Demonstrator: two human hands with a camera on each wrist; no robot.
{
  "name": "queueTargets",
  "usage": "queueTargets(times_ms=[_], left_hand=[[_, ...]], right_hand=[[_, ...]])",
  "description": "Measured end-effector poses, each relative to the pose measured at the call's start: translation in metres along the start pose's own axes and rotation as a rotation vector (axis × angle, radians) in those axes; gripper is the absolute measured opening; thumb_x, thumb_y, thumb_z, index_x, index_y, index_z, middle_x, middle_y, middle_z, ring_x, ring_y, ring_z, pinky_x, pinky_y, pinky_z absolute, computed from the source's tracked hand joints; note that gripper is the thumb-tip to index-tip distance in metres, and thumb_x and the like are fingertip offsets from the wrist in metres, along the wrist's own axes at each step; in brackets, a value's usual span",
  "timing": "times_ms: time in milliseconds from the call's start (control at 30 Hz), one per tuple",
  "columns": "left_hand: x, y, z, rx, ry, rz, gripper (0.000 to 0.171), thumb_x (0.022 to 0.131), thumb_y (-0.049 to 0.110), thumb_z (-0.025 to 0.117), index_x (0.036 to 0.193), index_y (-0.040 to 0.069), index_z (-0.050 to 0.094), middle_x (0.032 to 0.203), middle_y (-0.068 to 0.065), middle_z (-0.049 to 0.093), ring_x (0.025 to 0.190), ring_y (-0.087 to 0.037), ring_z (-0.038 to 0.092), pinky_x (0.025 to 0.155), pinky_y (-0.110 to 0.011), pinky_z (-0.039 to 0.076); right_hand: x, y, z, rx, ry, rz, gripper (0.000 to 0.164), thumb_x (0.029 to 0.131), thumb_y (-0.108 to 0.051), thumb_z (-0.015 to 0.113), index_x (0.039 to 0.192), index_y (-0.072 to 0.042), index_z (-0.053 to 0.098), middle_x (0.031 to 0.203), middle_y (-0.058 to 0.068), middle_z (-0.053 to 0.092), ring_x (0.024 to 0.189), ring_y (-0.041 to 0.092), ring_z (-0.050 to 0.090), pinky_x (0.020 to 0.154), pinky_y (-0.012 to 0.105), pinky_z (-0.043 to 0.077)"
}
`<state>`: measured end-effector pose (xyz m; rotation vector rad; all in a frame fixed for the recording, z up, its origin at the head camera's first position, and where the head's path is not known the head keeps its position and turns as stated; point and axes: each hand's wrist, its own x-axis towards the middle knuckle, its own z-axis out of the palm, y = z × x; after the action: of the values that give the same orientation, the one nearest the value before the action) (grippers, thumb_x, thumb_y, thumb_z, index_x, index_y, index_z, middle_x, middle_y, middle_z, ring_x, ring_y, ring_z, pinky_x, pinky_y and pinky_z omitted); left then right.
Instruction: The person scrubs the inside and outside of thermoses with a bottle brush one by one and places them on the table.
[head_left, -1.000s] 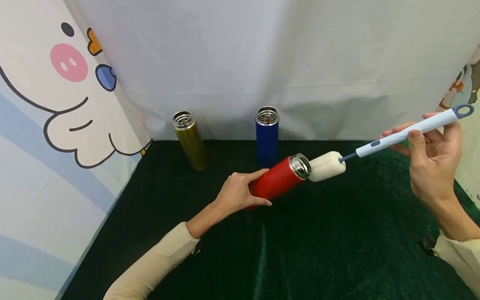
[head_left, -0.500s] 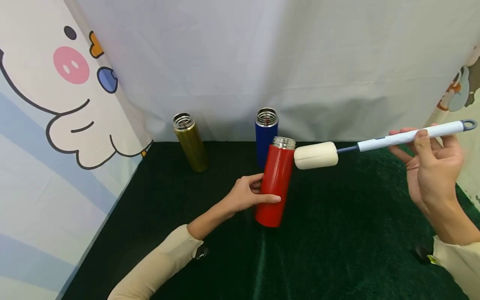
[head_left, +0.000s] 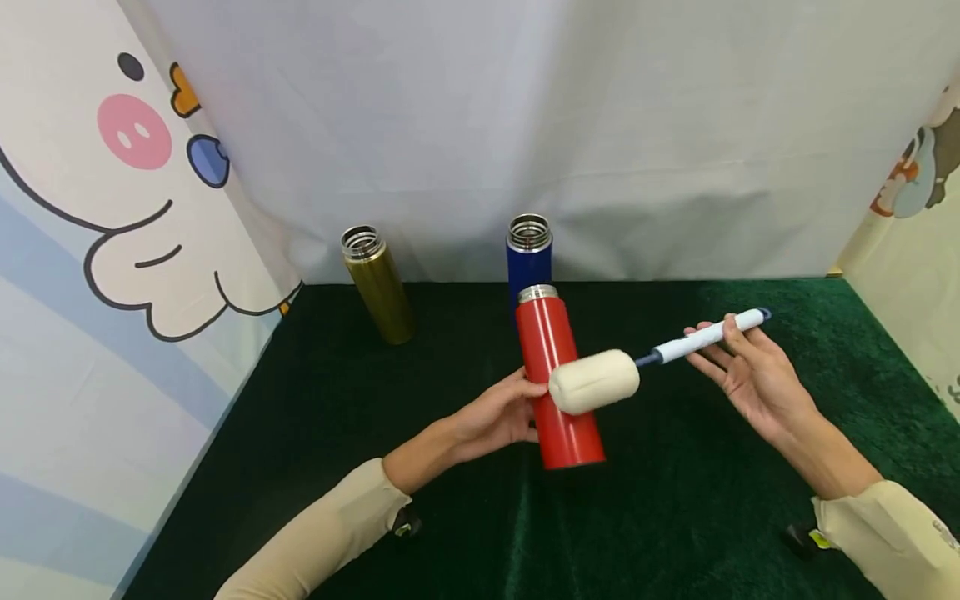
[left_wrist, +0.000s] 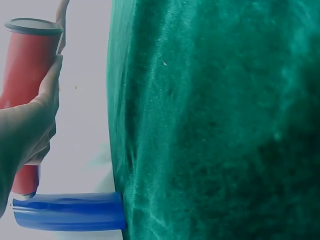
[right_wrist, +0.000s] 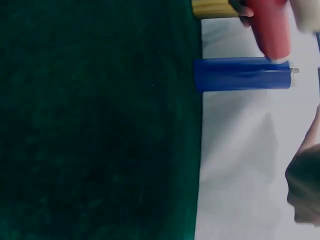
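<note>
My left hand [head_left: 491, 421] grips a red flask [head_left: 543, 333] around its lower middle; the flask leans a little, its bare steel mouth up and away from me. In the left wrist view the fingers of that hand [left_wrist: 32, 125] wrap the red flask [left_wrist: 30, 65] from the side. A bottle brush [head_left: 596, 382] with a cream sponge head is pinched by its pale handle between the thumb and fingers of my right hand [head_left: 765, 383]. The sponge overlaps the flask's lower body in the head view. In the right wrist view, the right hand [right_wrist: 305, 180] is partly cut off.
Behind the red flask stands a blue flask [head_left: 529, 260], lidless. A gold flask [head_left: 384, 292], also lidless, stands farther left. Both are near the back edge of the dark green cloth [head_left: 675, 517], in front of a white curtain [head_left: 420, 125].
The red flask has swung from leaning right, mouth toward the sponge, to nearly upright, leaning slightly left. My right hand has brought the brush left and down, across the flask's body.
</note>
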<state>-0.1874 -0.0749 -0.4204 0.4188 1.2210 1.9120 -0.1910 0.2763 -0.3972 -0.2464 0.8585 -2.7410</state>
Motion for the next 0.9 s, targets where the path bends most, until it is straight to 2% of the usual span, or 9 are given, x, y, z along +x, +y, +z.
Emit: queueTargets(times_ms=[133,267,333,400,467,567,667,733,900], left_hand=[[-0.001,-0.001,0.003,-0.064,0.012,-0.014,0.048,0.109,0.035,0.032,0.156,0.027,0.02,0.136,0.001,0.049,0.12,-0.017,0.056,0.097,-0.04,0.052],[-0.002,-0.003,0.007,-0.08,-0.022,-0.018,0.052,0.11,0.042,0.034,0.158,0.035,0.015,0.143,0.0,0.045,0.128,-0.02,0.052,0.102,-0.044,0.05],[-0.001,-0.004,0.008,-0.08,-0.027,-0.009,0.053,0.11,0.044,0.035,0.159,0.033,0.017,0.145,0.0,0.045,0.129,-0.019,0.052,0.102,-0.045,0.05],[-0.002,-0.004,0.009,-0.066,-0.009,-0.002,0.053,0.11,0.046,0.033,0.159,0.029,0.02,0.143,0.001,0.049,0.127,-0.018,0.054,0.102,-0.043,0.051],[-0.002,-0.003,0.008,-0.046,0.023,0.009,0.053,0.111,0.047,0.031,0.158,0.023,0.023,0.139,0.002,0.053,0.123,-0.015,0.058,0.1,-0.041,0.053],[-0.002,0.0,0.005,-0.031,0.066,0.015,0.053,0.111,0.046,0.027,0.156,0.018,0.026,0.133,0.002,0.057,0.117,-0.013,0.062,0.096,-0.039,0.056],[-0.002,0.0,0.005,-0.051,0.063,0.007,0.05,0.111,0.043,0.027,0.153,0.016,0.029,0.131,0.001,0.058,0.114,-0.013,0.063,0.093,-0.038,0.057],[-0.002,-0.001,0.006,-0.066,0.031,-0.004,0.047,0.111,0.04,0.027,0.152,0.017,0.029,0.132,0.001,0.057,0.114,-0.014,0.063,0.093,-0.037,0.057],[-0.003,-0.005,0.01,-0.086,-0.055,-0.013,0.046,0.111,0.037,0.031,0.154,0.024,0.024,0.138,0.0,0.052,0.12,-0.017,0.06,0.096,-0.039,0.056]], right_hand=[[0.003,0.002,-0.002,-0.08,-0.079,0.058,0.022,0.11,-0.007,0.032,0.12,-0.004,0.053,0.119,0.014,0.067,0.119,0.026,0.069,0.099,0.04,0.058],[0.009,-0.001,0.001,0.091,0.0,0.027,0.016,0.108,-0.008,0.04,0.12,-0.004,0.051,0.122,0.017,0.066,0.121,0.03,0.068,0.102,0.042,0.056],[0.01,-0.002,0.002,0.196,0.049,0.015,0.015,0.107,-0.009,0.045,0.12,-0.004,0.05,0.123,0.019,0.065,0.121,0.032,0.068,0.104,0.044,0.054],[0.009,-0.001,0.0,0.227,0.058,0.032,0.015,0.107,-0.01,0.045,0.12,-0.005,0.049,0.124,0.019,0.065,0.122,0.032,0.068,0.105,0.044,0.054],[0.008,0.0,-0.003,0.174,0.02,0.078,0.016,0.109,-0.01,0.04,0.121,-0.005,0.05,0.123,0.018,0.065,0.121,0.03,0.068,0.105,0.042,0.054],[0.004,0.003,-0.01,0.018,-0.076,0.144,0.022,0.111,-0.011,0.032,0.125,-0.008,0.049,0.121,0.014,0.066,0.12,0.026,0.068,0.103,0.039,0.056],[0.004,0.005,-0.011,-0.051,-0.119,0.157,0.026,0.111,-0.01,0.03,0.127,-0.008,0.05,0.121,0.013,0.067,0.12,0.025,0.068,0.102,0.038,0.057],[0.006,0.005,-0.008,0.009,-0.076,0.139,0.022,0.111,-0.01,0.033,0.126,-0.007,0.049,0.122,0.014,0.066,0.121,0.026,0.068,0.103,0.039,0.056],[0.011,0.001,-0.005,0.319,0.044,0.106,0.016,0.108,-0.01,0.043,0.12,-0.002,0.05,0.126,0.021,0.064,0.125,0.032,0.065,0.11,0.043,0.05]])
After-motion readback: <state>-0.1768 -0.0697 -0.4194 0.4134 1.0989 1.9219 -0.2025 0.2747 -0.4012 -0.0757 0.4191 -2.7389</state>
